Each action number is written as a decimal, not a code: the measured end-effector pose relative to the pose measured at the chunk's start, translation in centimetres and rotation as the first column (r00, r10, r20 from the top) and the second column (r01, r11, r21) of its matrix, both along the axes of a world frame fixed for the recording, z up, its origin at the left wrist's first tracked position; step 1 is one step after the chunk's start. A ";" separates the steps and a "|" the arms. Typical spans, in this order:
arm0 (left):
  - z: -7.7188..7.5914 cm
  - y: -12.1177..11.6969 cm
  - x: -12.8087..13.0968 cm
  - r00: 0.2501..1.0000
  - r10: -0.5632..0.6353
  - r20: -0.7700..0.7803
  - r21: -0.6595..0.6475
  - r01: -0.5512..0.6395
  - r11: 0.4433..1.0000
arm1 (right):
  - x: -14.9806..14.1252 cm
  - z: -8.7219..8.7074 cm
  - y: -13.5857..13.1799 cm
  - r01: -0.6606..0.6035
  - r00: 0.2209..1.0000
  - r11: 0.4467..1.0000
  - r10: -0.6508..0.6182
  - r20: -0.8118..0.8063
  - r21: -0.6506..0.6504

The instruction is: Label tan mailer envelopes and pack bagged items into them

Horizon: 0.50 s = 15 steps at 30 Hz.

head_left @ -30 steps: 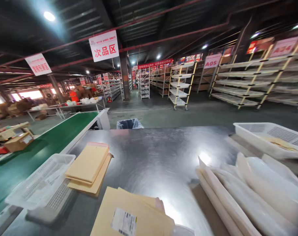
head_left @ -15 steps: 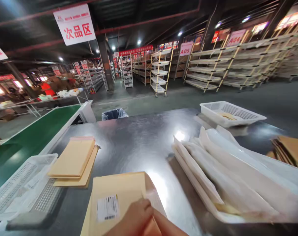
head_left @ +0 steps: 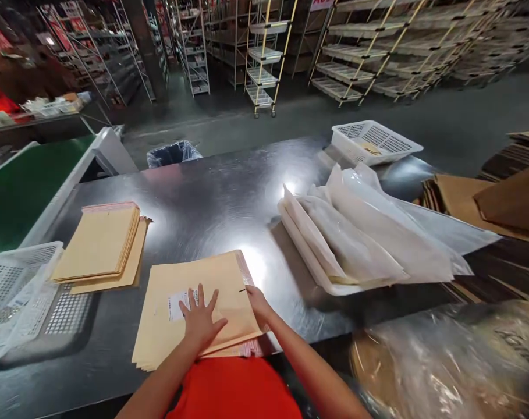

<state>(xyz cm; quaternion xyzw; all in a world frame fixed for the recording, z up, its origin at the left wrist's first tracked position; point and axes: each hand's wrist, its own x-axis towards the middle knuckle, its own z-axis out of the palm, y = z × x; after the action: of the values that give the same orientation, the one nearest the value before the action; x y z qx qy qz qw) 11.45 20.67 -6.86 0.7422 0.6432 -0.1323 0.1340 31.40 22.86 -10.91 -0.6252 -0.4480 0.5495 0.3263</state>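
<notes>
A stack of tan padded envelopes [head_left: 212, 270] lies on the metal table in front of me. A white printed label [head_left: 176, 307] sits on the top envelope. My left hand [head_left: 202, 321] is spread flat over that envelope and partly covers the label. At the envelope's right edge, by the flap strip, my right hand [head_left: 259, 305] is closed on the edge; its fingertips are partly hidden. To the left, another pile of tan padded envelopes [head_left: 100, 241] rests partly over a white mesh basket [head_left: 61, 250] with clear bags inside.
White plastic sheets [head_left: 369, 233] fill a tray on the right. Farther back stands a white basket [head_left: 377, 142]. Flat cardboard [head_left: 460, 203] and plastic-wrapped goods [head_left: 447, 361] lie at the right. A green conveyor [head_left: 41, 180] and a lined bin [head_left: 172, 154] are beyond the table.
The view has tilted down. My hands, close together before, have come apart: the left now lies spread on the envelope, the right is at its right edge.
</notes>
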 end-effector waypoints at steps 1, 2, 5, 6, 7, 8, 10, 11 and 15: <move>-0.5 0.1 0.1 0.999 -0.037 0.013 0.007 0.037 0.999 | 0.8 0.0 -0.7 0.003 0.998 1.000 -0.004 0.061 0.021; -1.0 0.3 0.2 0.997 -0.073 0.035 0.006 0.073 0.997 | 1.6 0.1 -1.6 0.005 0.993 0.999 -0.010 0.113 0.041; -2.0 0.8 0.3 0.988 -0.114 0.105 -0.004 0.115 0.993 | 3.8 1.0 -5.4 -0.165 0.949 0.974 0.113 0.295 0.158; -2.2 0.9 0.4 0.987 -0.112 0.116 0.003 0.113 0.994 | 4.4 1.3 -6.5 -0.281 0.903 0.940 0.191 0.384 0.194; -2.4 1.0 0.5 0.985 -0.121 0.120 0.022 0.119 0.993 | 4.8 1.6 -7.5 -0.399 0.836 0.894 0.264 0.482 0.202; -2.6 1.1 0.6 0.983 -0.141 0.115 0.049 0.136 0.989 | 5.2 1.8 -8.2 -0.494 0.758 0.851 0.318 0.570 0.181; -2.8 1.2 0.7 0.978 -0.190 0.090 0.091 0.182 0.979 | 5.7 1.9 -8.8 -0.559 0.657 0.823 0.362 0.661 0.105; -2.9 1.2 0.7 0.975 -0.207 0.077 0.103 0.199 0.975 | 5.7 1.8 -8.8 -0.554 0.644 0.829 0.370 0.670 0.075; -3.2 1.4 0.7 0.972 -0.231 0.054 0.119 0.223 0.967 | 5.8 1.1 -7.4 -0.530 0.696 0.842 0.362 0.620 0.102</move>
<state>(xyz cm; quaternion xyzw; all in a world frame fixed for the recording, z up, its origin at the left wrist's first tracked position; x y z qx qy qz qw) 12.20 22.08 -10.03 0.8213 0.5556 -0.0854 0.0976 37.19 15.47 -9.85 -0.5814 -0.7358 0.3286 0.1127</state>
